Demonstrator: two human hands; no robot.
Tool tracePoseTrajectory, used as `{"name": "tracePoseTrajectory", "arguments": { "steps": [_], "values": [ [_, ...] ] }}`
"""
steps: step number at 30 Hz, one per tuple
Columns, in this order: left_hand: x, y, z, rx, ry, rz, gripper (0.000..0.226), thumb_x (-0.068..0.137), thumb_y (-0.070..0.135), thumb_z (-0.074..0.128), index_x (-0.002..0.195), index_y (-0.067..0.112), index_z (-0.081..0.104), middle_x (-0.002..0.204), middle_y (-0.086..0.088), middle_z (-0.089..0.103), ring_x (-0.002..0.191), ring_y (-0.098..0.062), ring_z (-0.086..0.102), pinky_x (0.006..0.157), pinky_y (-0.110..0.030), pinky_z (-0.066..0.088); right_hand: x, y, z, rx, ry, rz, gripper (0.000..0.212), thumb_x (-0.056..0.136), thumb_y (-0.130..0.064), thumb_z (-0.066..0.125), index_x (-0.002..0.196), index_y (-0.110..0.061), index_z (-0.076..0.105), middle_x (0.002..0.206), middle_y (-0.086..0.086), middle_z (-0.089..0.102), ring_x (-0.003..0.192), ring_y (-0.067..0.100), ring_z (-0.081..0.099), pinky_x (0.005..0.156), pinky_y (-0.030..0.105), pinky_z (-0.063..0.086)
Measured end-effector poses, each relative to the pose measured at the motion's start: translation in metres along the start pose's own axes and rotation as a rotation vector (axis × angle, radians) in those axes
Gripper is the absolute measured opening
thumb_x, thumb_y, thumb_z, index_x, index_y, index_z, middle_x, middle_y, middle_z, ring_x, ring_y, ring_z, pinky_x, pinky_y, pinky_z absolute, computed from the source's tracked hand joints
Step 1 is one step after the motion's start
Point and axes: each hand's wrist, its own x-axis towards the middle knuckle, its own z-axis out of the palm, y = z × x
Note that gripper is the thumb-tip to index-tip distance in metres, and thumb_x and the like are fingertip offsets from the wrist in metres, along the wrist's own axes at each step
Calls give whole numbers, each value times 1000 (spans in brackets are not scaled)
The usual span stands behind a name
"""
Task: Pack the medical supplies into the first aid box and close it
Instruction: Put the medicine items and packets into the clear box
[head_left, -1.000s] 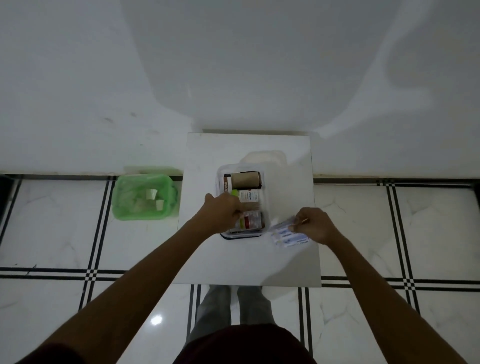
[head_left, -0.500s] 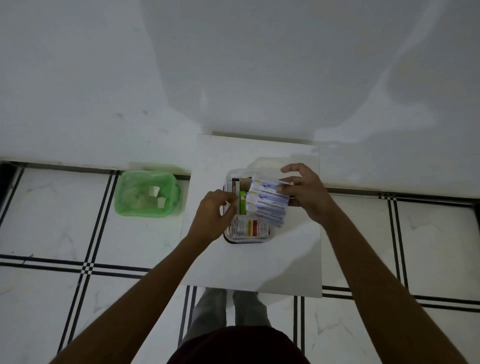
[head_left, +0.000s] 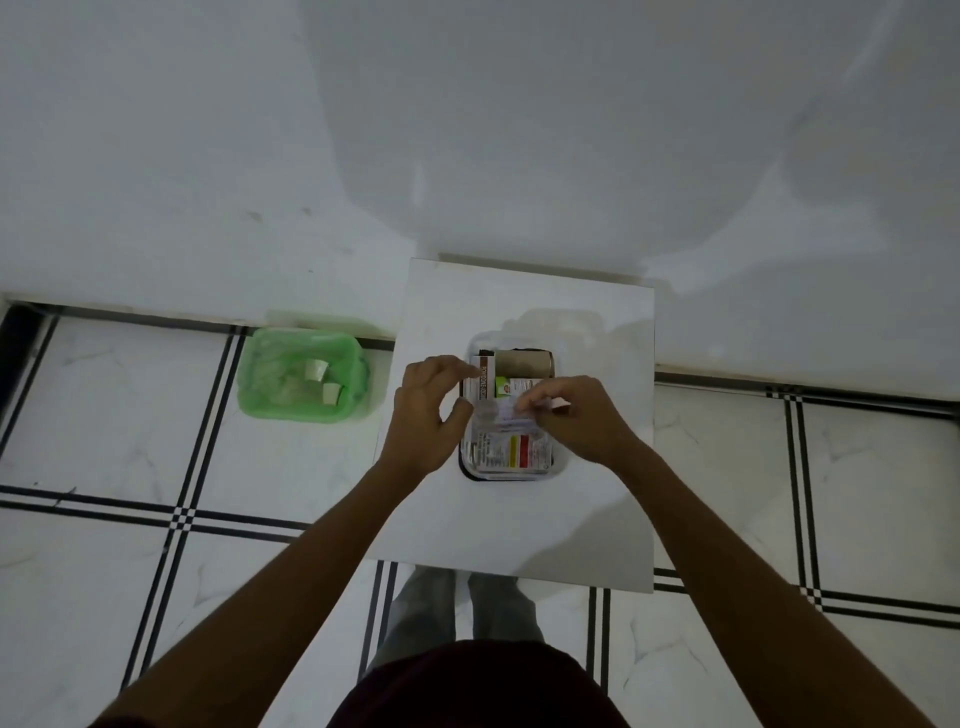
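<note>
The clear first aid box (head_left: 511, 473) with a dark base sits in the middle of a small white table (head_left: 519, 530). Inside lie a brown bandage roll (head_left: 523, 363), a brown-striped carton (head_left: 485, 382), a green-marked packet (head_left: 511, 385) and a red-and-yellow labelled pack (head_left: 519, 451). My right hand (head_left: 576, 418) reaches over the box from the right and pinches a bundle of plaster strips (head_left: 506, 415) lying across the middle of the box. My left hand (head_left: 428, 413) hovers at the box's left edge, fingers curled and apart, holding nothing.
A green plastic bin (head_left: 301, 382) with scraps inside stands on the tiled floor left of the table. A white wall runs behind. My feet (head_left: 467, 603) show below the table's near edge.
My right hand carried the plaster strips from the table's right side up over the box and lowered them into it. My left hand stayed at the box's left edge.
</note>
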Motion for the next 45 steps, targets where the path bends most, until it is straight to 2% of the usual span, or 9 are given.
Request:
{"name": "tracePoseTrajectory", "arguments": {
  "steps": [5, 13, 18, 25, 29, 32, 39, 43, 45],
  "values": [
    [-15, -2, 14, 212, -126, 32, 28, 82, 40, 54, 96, 23, 71, 131, -4, 56, 121, -25, 46, 88, -42, 37, -21, 9, 17, -110, -23, -26, 15, 89, -7, 53, 102, -15, 54, 94, 7, 69, 78, 22, 68, 66, 33, 59],
    [-16, -1, 29, 35, -39, -124, 30, 76, 24, 75, 98, 12, 59, 130, -8, 49, 117, -20, 39, 89, -30, 41, -30, 19, 42, -463, 141, -96, 3, 81, -2, 64, 83, -2, 65, 95, 17, 63, 86, 29, 58, 69, 36, 57],
    [-10, 1, 27, -187, -38, -536, 50, 81, 31, 70, 122, 11, 50, 107, -6, 63, 89, -23, 64, 72, -40, 59, -26, 17, 48, -555, 148, -122, 6, 82, -8, 65, 85, -2, 67, 96, 14, 62, 89, 27, 56, 57, 38, 57],
    [-1, 5, 11, -113, -248, -430, 28, 92, 15, 53, 116, 6, 62, 99, -17, 70, 79, -29, 70, 57, -43, 61, -31, 24, 11, -42, 597, 355, 9, 84, -11, 65, 91, -8, 68, 84, 7, 68, 70, 12, 57, 62, 17, 46],
    [-9, 8, -7, -269, -150, -538, 26, 91, 10, 54, 114, 2, 62, 94, -18, 71, 74, -31, 71, 55, -46, 60, -26, 50, 20, -4, 289, 644, 25, 83, -22, 68, 84, 2, 68, 81, 16, 68, 74, 28, 63, 66, 23, 38],
    [-10, 6, -23, -282, -71, -547, 29, 91, 7, 54, 120, 2, 59, 94, -15, 69, 74, -31, 70, 55, -44, 60, -15, 59, 42, -35, 215, 662, 41, 75, -33, 75, 59, -2, 51, 55, 12, 48, 51, 22, 45, 53, 28, 36],
    [-7, -13, -37, -216, -72, -544, 34, 91, 7, 55, 124, 0, 56, 96, -17, 69, 74, -33, 70, 54, -43, 60, -6, 72, 58, 43, 237, 707, 29, 75, -18, 76, 74, 7, 60, 79, 27, 64, 73, 33, 61, 67, 29, 46],
    [-11, -15, -31, -247, -86, -550, 29, 90, 6, 56, 119, 3, 60, 85, -13, 68, 69, -30, 71, 54, -44, 60, -16, 69, 29, 346, 289, 731, 15, 79, -16, 70, 74, -5, 61, 91, 27, 65, 91, 42, 64, 80, 53, 57],
    [-12, -14, -26, -262, -91, -551, 29, 90, 6, 56, 119, 2, 61, 85, -14, 68, 65, -27, 70, 53, -43, 60, -24, 58, 8, 374, 361, 681, 12, 78, -12, 70, 74, -8, 59, 91, 26, 64, 90, 39, 64, 79, 53, 55]
  ]
}}
